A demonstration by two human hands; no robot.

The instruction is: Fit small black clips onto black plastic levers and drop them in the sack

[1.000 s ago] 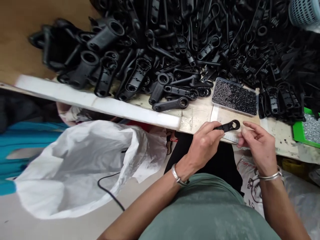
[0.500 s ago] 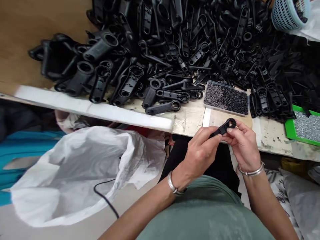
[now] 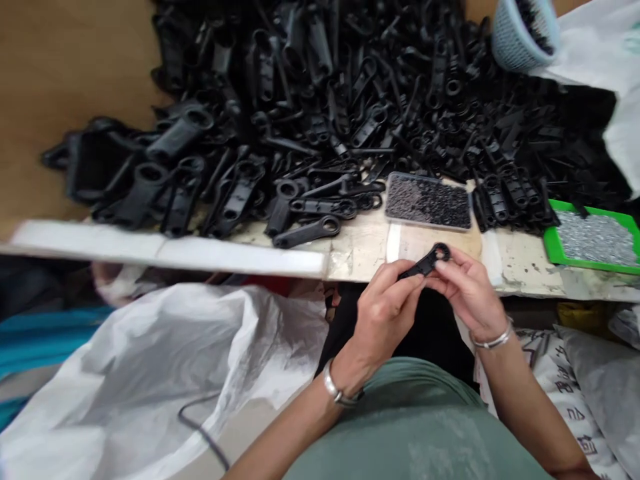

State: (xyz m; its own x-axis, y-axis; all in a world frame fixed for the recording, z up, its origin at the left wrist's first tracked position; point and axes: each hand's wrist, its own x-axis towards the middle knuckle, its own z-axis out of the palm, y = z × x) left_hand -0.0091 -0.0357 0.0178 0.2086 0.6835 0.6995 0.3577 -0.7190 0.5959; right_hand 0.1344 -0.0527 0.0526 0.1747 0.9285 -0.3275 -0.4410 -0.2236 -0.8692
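Observation:
A small black plastic part (image 3: pixel 425 261) with a round ring at its right end is held between both hands, just over the table's front edge. My left hand (image 3: pixel 387 310) is closed on its narrow left end. The fingers of my right hand (image 3: pixel 467 293) pinch it beside the ring. Behind the hands, a clear tray (image 3: pixel 429 201) holds tiny dark pieces. A heap of black plastic parts (image 3: pixel 320 87) covers the table behind it. Farther right stands a green tray (image 3: pixel 553 247) of small silvery pieces.
A light blue basket (image 3: pixel 520 40) stands at the back right. White strips (image 3: pixel 170 257) run along the table's left front edge. Below them, a large white sack (image 3: pixel 165 347) gapes open. Printed sacks (image 3: pixel 565 373) lie at the lower right.
The camera view has shifted, so the table's things appear farther left. Both hands still hold the black part, which looks slightly turned.

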